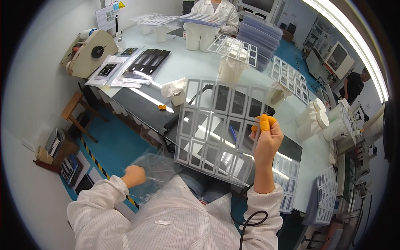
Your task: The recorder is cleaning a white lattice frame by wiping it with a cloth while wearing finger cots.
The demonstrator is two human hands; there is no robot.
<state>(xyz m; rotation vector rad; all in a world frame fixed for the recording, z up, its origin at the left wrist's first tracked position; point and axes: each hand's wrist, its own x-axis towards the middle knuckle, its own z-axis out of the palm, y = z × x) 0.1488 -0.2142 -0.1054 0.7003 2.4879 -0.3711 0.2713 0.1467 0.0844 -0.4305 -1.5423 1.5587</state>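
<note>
My right hand [268,135], with orange finger cots on its fingertips, grips the right edge of a clear sheet [199,118]. The sheet bears rows of grey-white rectangular frames and is held up tilted over the table's near edge. Through it a dark work surface and a blue pen-like object show. My left hand [134,176] is a closed fist beside my lap, on a crumpled clear plastic film [156,168]. Two orange finger cots [162,107] lie on the dark mat left of the sheet. A small tub [177,93] lined with white plastic stands behind them.
Stacked framed sheets [258,39] rise at the back, near a person in a white coat [214,10]. White tubs [230,68] and more sheets stand across the table. A tape dispenser [93,52] and black panels [148,62] are at left. A wooden stool [77,108] stands below.
</note>
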